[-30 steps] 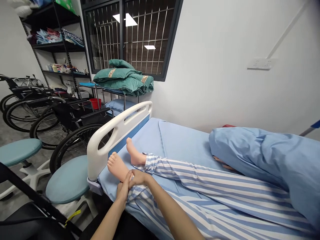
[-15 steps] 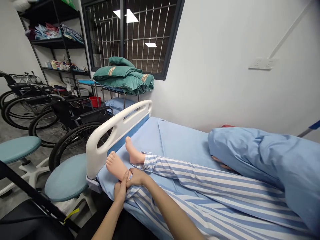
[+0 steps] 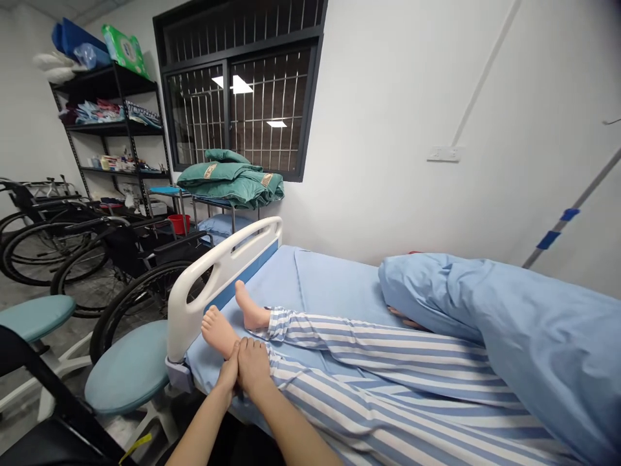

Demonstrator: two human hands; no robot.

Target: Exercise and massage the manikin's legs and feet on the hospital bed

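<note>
Two pale, smooth feet, like those of a mannequin, stick out of blue-and-white striped trousers (image 3: 369,340) on the bed. My left hand (image 3: 228,372) is closed around the ankle of the nearer foot (image 3: 219,331), its thumb along the side and its other fingers hidden below. From above, my right hand (image 3: 254,362) wraps over the same ankle at the trouser cuff, touching my left hand. Beyond them the farther foot (image 3: 250,310) rests heel down on the sheet, toes up.
A white footboard (image 3: 182,291) stands just past the feet. Bunched blue bedding (image 3: 451,285) covers the right side of the bed (image 3: 334,281). Round stools (image 3: 129,369) and wheelchairs (image 3: 130,259) crowd the left. Green quilts (image 3: 233,184) are stacked below the window.
The view has tilted up, showing more shelf and wall. My right hand has shifted from the trouser cuff's edge to lie over the ankle, knuckles up. My left hand keeps its hold.
</note>
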